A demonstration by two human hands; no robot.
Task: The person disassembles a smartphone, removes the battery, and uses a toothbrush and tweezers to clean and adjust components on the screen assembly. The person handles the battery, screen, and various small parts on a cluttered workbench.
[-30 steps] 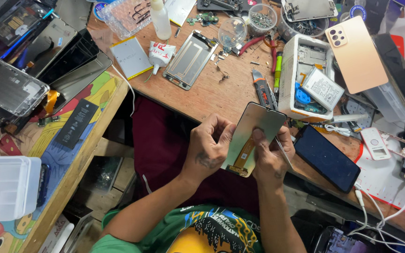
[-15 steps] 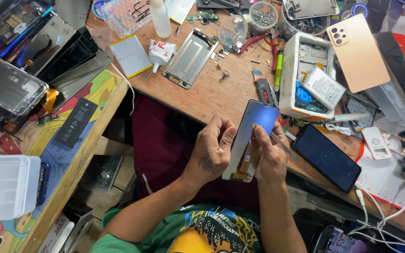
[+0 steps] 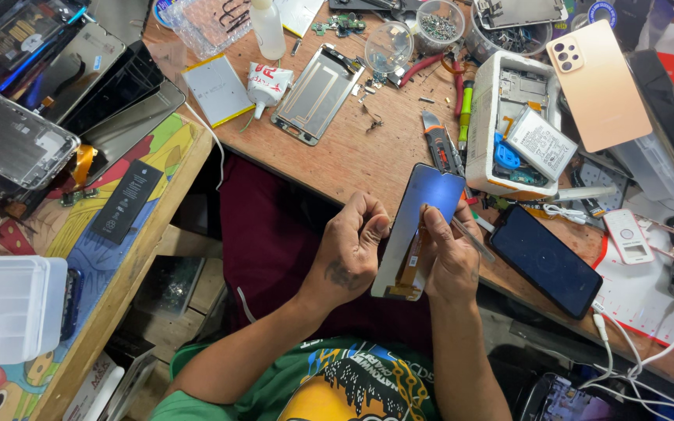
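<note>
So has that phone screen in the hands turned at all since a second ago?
Yes. The screen panel has tilted more edge-on, narrower beside the fixed white box on the table.

A phone display panel (image 3: 419, 226) is held upright over the lap between both hands, its back with an orange flex cable turned toward the camera. Its left edge is pinched by the left hand (image 3: 350, 253); its right side is gripped by the right hand (image 3: 450, 261), in which a thin metal tool (image 3: 473, 240) is also held. Just beside them, a dark phone (image 3: 546, 260) is seen lying on the wooden table (image 3: 352, 148), near a white tray (image 3: 487, 129) filled with parts.
</note>
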